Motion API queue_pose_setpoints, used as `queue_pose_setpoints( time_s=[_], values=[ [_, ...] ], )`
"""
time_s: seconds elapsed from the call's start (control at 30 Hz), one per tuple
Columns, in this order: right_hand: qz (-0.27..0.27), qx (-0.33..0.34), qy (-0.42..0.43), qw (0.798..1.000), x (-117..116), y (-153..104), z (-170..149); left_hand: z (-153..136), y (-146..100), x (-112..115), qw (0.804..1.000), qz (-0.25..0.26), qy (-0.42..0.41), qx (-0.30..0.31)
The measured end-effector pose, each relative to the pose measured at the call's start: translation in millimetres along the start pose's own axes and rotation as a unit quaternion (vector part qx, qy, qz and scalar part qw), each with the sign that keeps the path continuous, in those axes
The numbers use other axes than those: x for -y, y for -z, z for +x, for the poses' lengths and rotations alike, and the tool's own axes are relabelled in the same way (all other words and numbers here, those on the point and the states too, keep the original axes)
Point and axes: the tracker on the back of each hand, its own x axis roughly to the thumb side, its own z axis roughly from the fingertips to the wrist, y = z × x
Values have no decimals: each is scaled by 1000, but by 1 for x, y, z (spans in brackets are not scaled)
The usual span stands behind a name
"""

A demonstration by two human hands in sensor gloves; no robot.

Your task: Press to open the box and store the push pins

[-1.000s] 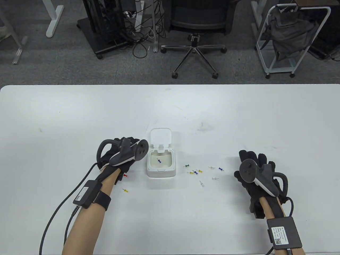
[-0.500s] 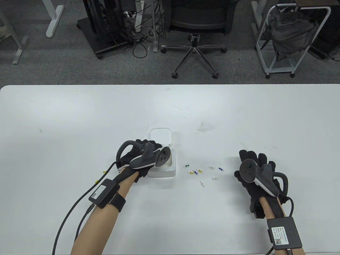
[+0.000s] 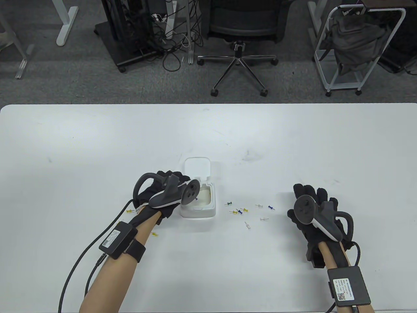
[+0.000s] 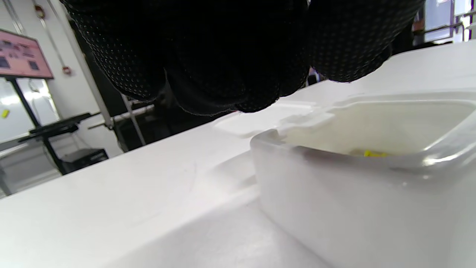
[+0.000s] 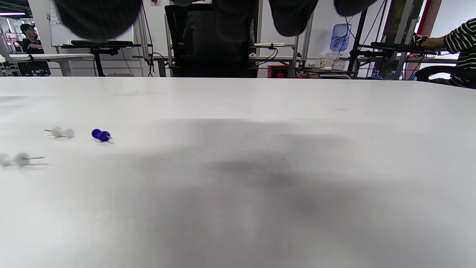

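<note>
The white box (image 3: 208, 213) stands open mid-table, its lid (image 3: 197, 167) tipped back. My left hand (image 3: 178, 178) hovers over the box's left rim. In the left wrist view its fingertips (image 4: 256, 100) hang close together above the rim with nothing seen between them. A yellow pin (image 4: 373, 153) lies inside the box (image 4: 334, 208). Several loose push pins (image 3: 240, 211) lie right of the box. My right hand (image 3: 309, 208) rests palm down on the table, empty, right of a blue pin (image 3: 270, 207), which also shows in the right wrist view (image 5: 100, 135).
Two yellow pins lie left of the box, one (image 3: 130, 211) by my left wrist and one (image 3: 154, 234) by the forearm. White pins (image 5: 59, 132) lie near the blue one. The table's far half holds nothing but scuff marks (image 3: 249, 156).
My left hand moved right from the table's left side to over the box, then drew back a little to the left. The right hand has not moved.
</note>
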Motion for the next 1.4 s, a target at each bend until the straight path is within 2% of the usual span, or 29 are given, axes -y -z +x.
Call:
queue_pose_setpoints(
  time_s=[0.3,0.7,1.03,1.17,1.4],
  values=[
    [1,1,-1,1000,0,0,0,-23,-28,17,1000,-8,5,-1],
    [5,3,-4,1000,-1,0,1,-37,-56,57,998,-54,30,7],
    [1,2,-4,1000,0,0,1,-39,-60,75,995,-79,58,1],
    [1,2,-4,1000,0,0,1,-30,-59,80,993,-67,93,5],
    [0,2,-5,1000,0,0,1,-25,-58,82,992,-66,104,14]
  ],
)
